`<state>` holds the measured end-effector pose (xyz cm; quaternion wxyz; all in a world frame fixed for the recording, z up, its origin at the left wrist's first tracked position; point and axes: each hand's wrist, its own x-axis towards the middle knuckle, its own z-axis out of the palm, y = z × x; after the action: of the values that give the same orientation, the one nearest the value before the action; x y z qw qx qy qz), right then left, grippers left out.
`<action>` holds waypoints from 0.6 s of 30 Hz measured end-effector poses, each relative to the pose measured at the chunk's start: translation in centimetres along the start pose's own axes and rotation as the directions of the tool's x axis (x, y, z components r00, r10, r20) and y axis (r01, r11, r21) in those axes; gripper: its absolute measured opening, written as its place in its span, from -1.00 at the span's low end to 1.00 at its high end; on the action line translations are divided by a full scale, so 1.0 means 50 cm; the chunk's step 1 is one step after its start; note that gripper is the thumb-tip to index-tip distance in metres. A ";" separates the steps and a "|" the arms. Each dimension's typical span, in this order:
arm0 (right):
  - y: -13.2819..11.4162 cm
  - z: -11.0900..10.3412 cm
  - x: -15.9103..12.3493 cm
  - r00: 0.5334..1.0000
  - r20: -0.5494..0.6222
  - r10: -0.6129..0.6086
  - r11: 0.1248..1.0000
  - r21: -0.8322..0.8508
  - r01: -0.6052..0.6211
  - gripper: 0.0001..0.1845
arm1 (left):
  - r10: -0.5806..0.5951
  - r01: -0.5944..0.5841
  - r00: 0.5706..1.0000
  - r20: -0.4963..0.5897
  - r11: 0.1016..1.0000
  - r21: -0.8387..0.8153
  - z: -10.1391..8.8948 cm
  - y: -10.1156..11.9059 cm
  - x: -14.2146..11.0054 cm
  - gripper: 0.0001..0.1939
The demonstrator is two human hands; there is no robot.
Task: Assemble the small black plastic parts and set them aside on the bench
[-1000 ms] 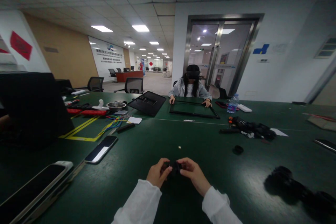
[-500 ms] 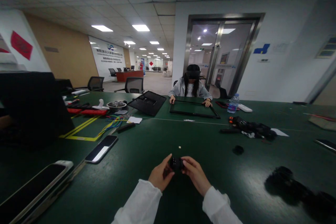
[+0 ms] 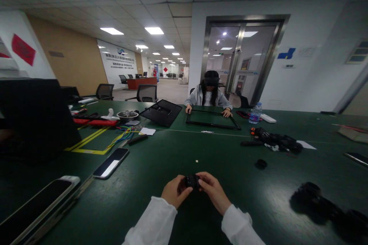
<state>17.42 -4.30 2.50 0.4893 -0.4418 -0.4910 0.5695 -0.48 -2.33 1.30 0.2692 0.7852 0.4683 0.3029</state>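
Between my two hands is a small black cylindrical part (image 3: 192,181), held just above the green table (image 3: 161,218). My left hand (image 3: 176,190) has its fingers closed around the left side of it. On the other side, my right hand (image 3: 211,188) pinches the part with thumb and fingers. Its exact kind is too dark to make out. A tiny pale square piece (image 3: 197,161) lies on the table beyond my hands. To the right sits a small black ring-shaped part (image 3: 261,164).
Blurred black parts (image 3: 324,206) lie at the right. A phone (image 3: 111,164) and a larger white-edged device (image 3: 40,206) are at left. Opposite, a person (image 3: 211,92) holds a black frame (image 3: 212,124). A bottle (image 3: 255,113) stands near a pile of black parts (image 3: 277,140).
My fingers have shifted around the black part. My left hand rose with its fingers spread up half a second ago, then closed lower around it. The part shows more clearly now.
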 end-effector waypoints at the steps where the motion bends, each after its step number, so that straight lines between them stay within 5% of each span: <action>1: -0.003 -0.001 -0.002 1.000 0.016 -0.001 1.000 -0.014 0.001 -0.74 | -0.002 0.002 1.000 0.000 1.000 0.012 -0.001 0.000 0.001 -0.68; 7: -0.004 -0.006 -0.004 0.996 0.091 0.011 0.998 -0.062 -0.006 -0.71 | 0.049 -0.043 0.997 -0.056 0.993 0.111 -0.004 -0.006 0.005 -0.62; 13: 0.000 -0.003 0.000 0.990 0.129 -0.051 0.999 -0.008 0.053 -0.72 | 0.225 -0.223 0.961 -0.162 0.974 0.031 0.007 -0.019 0.008 -0.61; 18: 0.009 -0.001 0.005 0.996 0.073 -0.043 0.997 -0.057 0.047 -0.71 | 0.205 -0.226 0.939 -0.276 0.973 -0.044 0.004 -0.013 0.006 -0.75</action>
<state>17.36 -4.08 2.04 0.4709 -0.4241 -0.5347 0.5590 -0.58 -1.80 0.77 0.1972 0.7725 0.4000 0.4520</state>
